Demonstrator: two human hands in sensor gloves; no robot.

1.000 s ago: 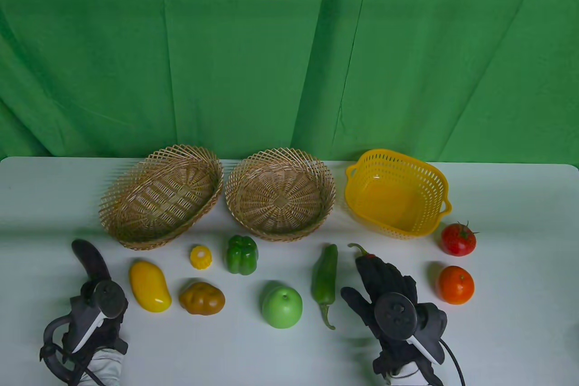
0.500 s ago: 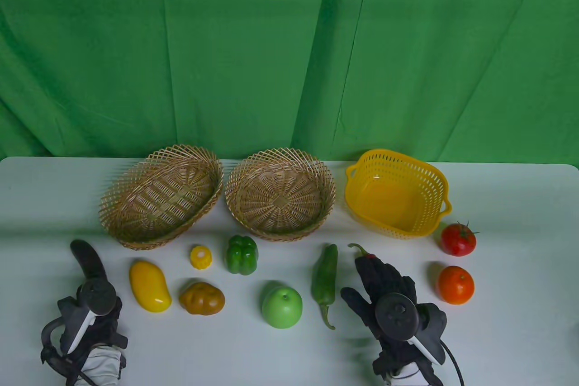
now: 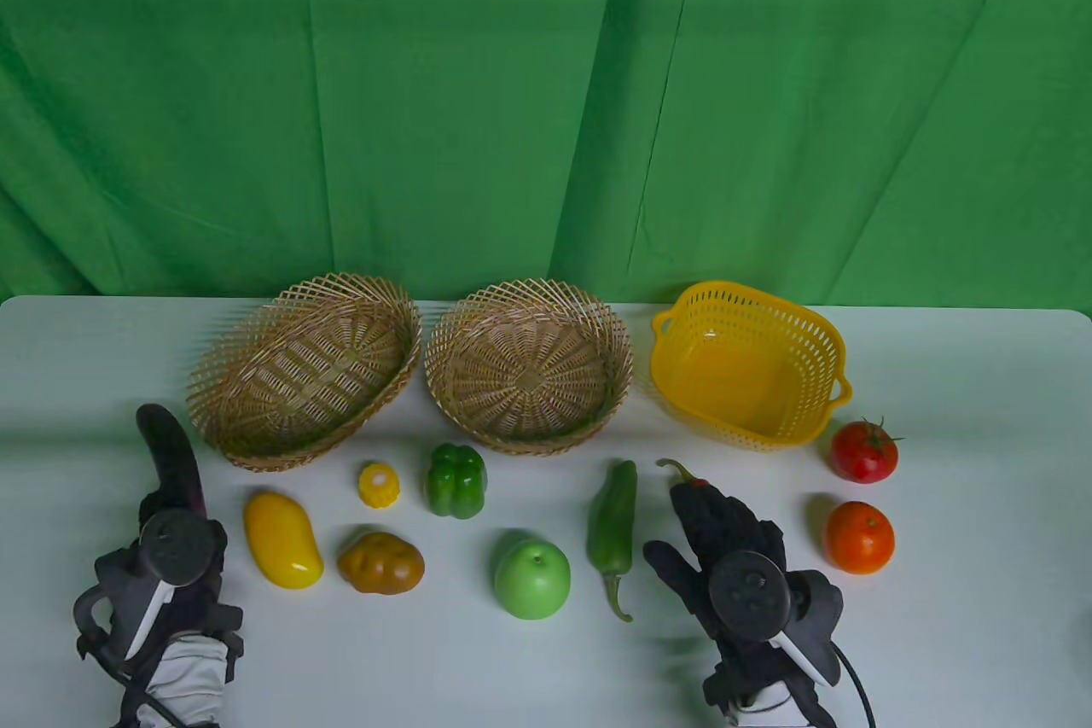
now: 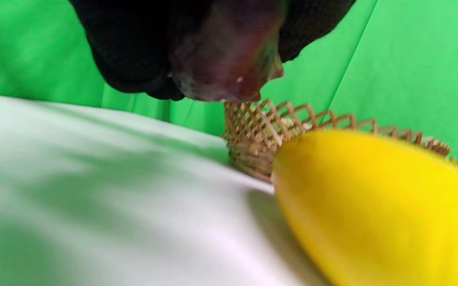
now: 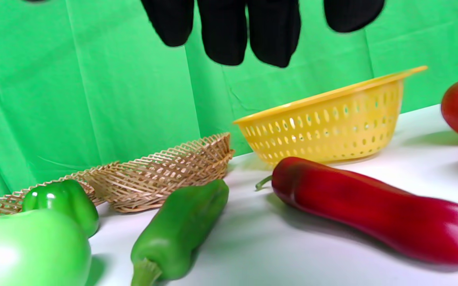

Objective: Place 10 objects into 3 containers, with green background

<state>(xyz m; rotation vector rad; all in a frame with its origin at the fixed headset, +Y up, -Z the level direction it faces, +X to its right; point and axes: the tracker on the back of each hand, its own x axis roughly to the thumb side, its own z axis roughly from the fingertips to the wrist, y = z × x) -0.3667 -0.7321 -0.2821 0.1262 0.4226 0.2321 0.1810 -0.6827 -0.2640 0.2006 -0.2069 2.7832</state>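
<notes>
While the yellow mango (image 3: 282,539) lies on the white table (image 3: 955,387), a dark eggplant (image 3: 171,459) is gripped by the left hand (image 3: 175,557) just left of the mango, its tip raised toward the oval wicker basket (image 3: 303,374). Further right of the mango, the right hand (image 3: 725,549) is held flat with fingers (image 5: 249,31) spread loosely above the red chili (image 5: 372,210), nothing grasped. Beyond the chili, the yellow plastic basket (image 3: 751,365) is seen unfilled.

Eggplant (image 3: 168,455) now higher, left hand (image 3: 175,583).
</notes>
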